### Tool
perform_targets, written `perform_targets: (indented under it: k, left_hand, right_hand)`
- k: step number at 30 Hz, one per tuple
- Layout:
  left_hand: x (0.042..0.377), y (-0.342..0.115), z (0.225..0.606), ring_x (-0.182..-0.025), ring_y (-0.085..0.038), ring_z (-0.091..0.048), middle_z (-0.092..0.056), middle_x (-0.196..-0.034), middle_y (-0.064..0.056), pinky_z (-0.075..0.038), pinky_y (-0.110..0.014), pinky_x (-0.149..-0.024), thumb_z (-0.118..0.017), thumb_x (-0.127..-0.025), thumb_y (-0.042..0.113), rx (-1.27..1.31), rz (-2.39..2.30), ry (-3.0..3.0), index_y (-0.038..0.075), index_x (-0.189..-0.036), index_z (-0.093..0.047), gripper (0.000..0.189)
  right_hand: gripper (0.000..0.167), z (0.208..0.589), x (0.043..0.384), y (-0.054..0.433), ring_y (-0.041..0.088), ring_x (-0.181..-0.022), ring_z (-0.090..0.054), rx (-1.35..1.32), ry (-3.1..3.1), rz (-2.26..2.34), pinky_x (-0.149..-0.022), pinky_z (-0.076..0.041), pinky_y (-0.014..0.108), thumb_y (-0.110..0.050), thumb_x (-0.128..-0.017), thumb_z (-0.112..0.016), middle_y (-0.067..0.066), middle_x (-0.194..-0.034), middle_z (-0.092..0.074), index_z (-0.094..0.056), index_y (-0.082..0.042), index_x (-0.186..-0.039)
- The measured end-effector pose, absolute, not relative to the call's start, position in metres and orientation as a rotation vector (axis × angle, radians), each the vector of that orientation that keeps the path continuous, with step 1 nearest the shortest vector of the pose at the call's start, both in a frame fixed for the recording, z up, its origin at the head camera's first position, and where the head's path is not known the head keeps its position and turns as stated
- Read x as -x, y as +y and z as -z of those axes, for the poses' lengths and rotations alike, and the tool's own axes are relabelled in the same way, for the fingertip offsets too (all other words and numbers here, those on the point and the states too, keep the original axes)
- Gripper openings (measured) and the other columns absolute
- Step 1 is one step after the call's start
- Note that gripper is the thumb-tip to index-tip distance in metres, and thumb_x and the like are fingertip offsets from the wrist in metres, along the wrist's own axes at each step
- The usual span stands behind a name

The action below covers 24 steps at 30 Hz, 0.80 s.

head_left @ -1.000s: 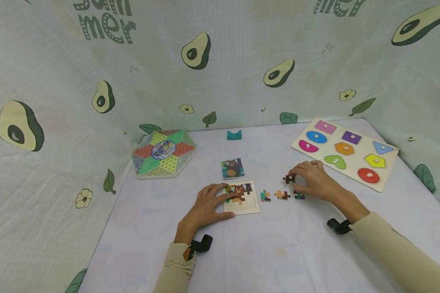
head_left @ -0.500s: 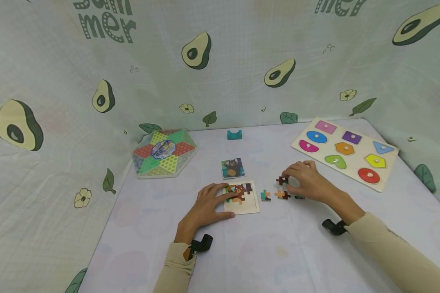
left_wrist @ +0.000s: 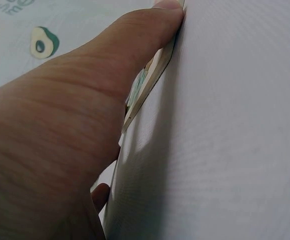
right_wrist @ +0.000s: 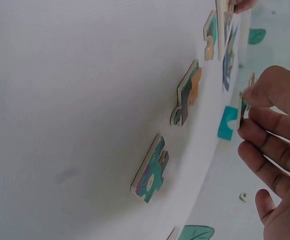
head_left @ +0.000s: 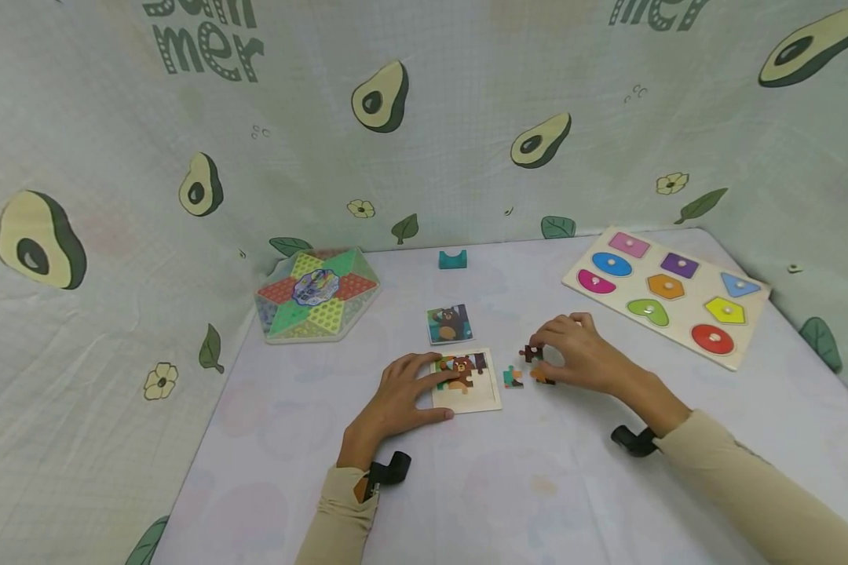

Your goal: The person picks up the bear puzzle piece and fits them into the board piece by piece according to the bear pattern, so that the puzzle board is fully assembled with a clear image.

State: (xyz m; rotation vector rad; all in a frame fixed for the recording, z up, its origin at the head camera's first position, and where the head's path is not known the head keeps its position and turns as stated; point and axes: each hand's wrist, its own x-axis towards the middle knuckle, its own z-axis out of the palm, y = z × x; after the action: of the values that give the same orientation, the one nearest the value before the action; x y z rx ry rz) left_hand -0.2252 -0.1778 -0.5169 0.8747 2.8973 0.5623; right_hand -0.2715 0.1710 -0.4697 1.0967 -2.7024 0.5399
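Observation:
My left hand [head_left: 399,400] rests on the left side of a small wooden puzzle board [head_left: 475,401], fingers spread over part of its bear picture. In the left wrist view its thumb [left_wrist: 149,32] lies along the board's edge. To the right of the board, my right hand [head_left: 579,355] pinches a dark brown jigsaw piece [head_left: 531,353] between thumb and fingers, raised off the table in the right wrist view. Below it lie a teal-and-orange piece [head_left: 513,378] and an orange-and-brown piece [head_left: 541,377]. A teal-and-purple piece [right_wrist: 150,175] shows in the right wrist view; the hand hides it from the head.
A bear picture card [head_left: 449,324] lies just behind the board. Farther back stand a teal notched block [head_left: 453,260], a hexagonal patterned box [head_left: 318,298] at left and a wooden shape board [head_left: 678,329] at right. A printed cloth [head_left: 452,180] hangs behind the table.
My right hand has moved left with the brown jigsaw piece, toward the puzzle board, and now partly covers the orange-and-brown piece. The left hand has stayed in place.

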Motion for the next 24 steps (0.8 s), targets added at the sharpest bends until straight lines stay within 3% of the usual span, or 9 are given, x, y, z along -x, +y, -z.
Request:
perform_targets:
  k: [14,24]
  left_hand:
    - [0.225,-0.179,0.518,-0.142,-0.032,-0.025,-0.031,-0.158,0.0,-0.019,-0.057,-0.113,-0.065,-0.089,0.062,-0.879,-0.594,2.889,0.04,-0.148,-0.049,0.066]
    - [0.226,-0.177,0.517,-0.143,-0.032,-0.023,-0.03,-0.159,0.001,-0.018,-0.057,-0.114,-0.065,-0.088,0.064,-0.845,-0.582,2.878,0.042,-0.148,-0.048,0.066]
  right_hand:
    - [0.03,0.47,0.271,0.153,0.022,-0.099,-0.06,-1.164,-2.643,-0.535,-0.091,-0.032,0.05,-0.016,-0.077,-0.082,0.003,-0.102,-0.069,-0.074,-0.008,-0.105]
    - [0.032,0.473,0.269,0.141,0.02,-0.101,-0.059,-1.153,-2.696,-0.576,-0.091,-0.031,0.048,-0.026,-0.079,-0.085,0.0,-0.103,-0.07,-0.075,-0.01,-0.105]
